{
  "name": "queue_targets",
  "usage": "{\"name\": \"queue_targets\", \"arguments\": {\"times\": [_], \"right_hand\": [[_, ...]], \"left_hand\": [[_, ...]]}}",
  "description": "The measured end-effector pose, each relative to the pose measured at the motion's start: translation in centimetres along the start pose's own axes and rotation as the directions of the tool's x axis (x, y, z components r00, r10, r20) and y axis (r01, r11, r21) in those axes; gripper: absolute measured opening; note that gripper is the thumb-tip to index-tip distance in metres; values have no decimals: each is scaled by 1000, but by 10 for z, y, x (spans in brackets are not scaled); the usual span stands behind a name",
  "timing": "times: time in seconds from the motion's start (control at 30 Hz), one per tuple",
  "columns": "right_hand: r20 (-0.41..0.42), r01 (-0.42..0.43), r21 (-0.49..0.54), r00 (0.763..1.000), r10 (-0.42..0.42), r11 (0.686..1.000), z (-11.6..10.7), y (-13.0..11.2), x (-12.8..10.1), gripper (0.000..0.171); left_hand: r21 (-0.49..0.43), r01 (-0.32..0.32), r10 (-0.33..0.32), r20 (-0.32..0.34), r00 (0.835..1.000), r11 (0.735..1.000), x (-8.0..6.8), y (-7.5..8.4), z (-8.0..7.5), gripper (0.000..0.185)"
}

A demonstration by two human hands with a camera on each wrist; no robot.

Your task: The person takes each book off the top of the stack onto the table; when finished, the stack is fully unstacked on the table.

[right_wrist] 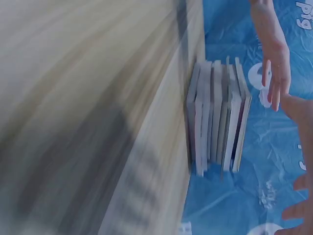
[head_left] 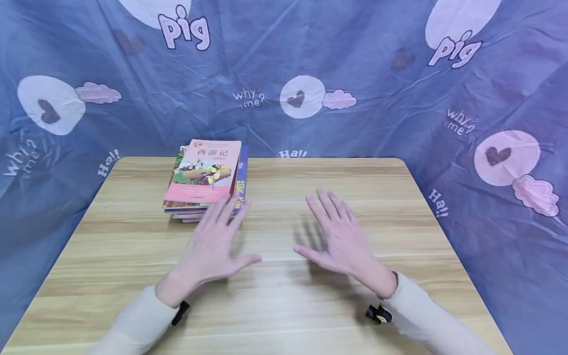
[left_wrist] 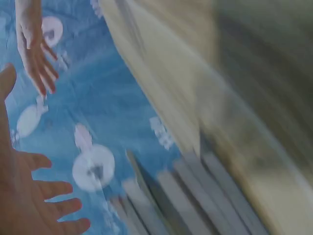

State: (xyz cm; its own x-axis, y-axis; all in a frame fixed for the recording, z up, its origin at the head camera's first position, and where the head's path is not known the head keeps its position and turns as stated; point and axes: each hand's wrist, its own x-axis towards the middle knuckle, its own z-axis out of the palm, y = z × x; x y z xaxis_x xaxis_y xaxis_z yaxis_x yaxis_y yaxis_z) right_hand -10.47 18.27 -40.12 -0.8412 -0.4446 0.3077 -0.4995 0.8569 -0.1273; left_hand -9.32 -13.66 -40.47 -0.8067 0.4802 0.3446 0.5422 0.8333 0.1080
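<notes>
A stack of several books (head_left: 201, 180) lies on the wooden table (head_left: 284, 305) at the back left, topped by a pink-covered one. My left hand (head_left: 212, 249) hovers flat with fingers spread, its fingertips over the stack's near edge and holding nothing. Beside it, my right hand (head_left: 341, 239) is also spread and empty above the table's middle. The right wrist view shows the book stack (right_wrist: 217, 117) edge-on with the left hand (right_wrist: 274, 73) beyond it. In the blurred left wrist view I see the left hand (left_wrist: 29, 200), the right hand (left_wrist: 35, 46) and the books (left_wrist: 195, 196).
A blue cloth (head_left: 399, 98) printed with hearts, clouds and words hangs behind and around the table. The table's back edge (head_left: 319, 159) runs just behind the books. Bare wood lies to the right and in front of the hands.
</notes>
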Motion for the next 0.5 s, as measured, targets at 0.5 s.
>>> {"name": "queue_targets", "arguments": {"times": [0.5], "right_hand": [[266, -322, 847, 945, 189, 423, 64, -52, 94, 71]], "left_hand": [[-332, 374, -388, 27, 921, 866, -10, -102, -36, 74]]}}
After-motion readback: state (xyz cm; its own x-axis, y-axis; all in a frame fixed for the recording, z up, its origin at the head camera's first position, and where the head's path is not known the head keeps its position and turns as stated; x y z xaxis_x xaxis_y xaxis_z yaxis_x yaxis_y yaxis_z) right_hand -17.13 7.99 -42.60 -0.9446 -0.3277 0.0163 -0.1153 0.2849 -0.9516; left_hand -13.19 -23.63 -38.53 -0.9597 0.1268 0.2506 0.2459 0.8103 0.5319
